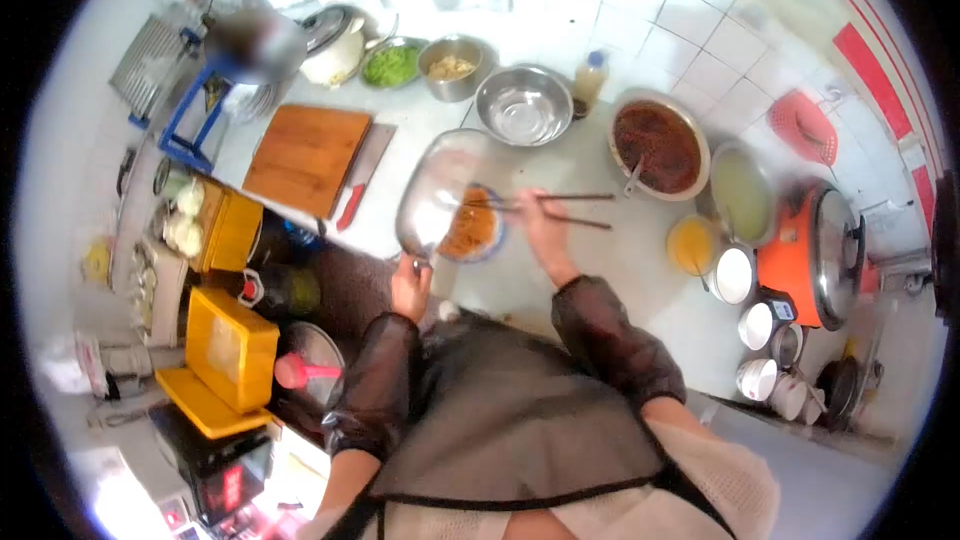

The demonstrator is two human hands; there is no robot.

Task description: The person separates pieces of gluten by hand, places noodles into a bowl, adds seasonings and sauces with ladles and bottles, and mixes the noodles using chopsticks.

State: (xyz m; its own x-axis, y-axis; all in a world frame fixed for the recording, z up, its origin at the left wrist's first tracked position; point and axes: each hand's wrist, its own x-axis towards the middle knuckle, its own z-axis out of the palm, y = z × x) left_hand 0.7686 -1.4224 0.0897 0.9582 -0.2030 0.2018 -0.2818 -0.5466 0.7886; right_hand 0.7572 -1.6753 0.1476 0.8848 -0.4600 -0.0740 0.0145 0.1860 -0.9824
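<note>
A shiny metal pan (428, 185), blurred and tilted, has my left hand (408, 288) closed on its handle at the near end. Its side overlaps a blue-and-white bowl (499, 240) that holds orange-brown noodles (470, 225). My right hand (545, 235) pinches a pair of dark chopsticks (585, 197), whose tips point left over the noodles and the pan's edge. Both hands are over the grey worktop (590, 290), close to my apron.
Behind the bowl stand a steel basin (525, 110) and a bottle (590, 80). To the right are a pot of dark red sauce (655, 145), a yellow-filled container (690, 240) and an orange cooker (790, 260). A knife (350, 205) lies beside the wooden board (305, 155).
</note>
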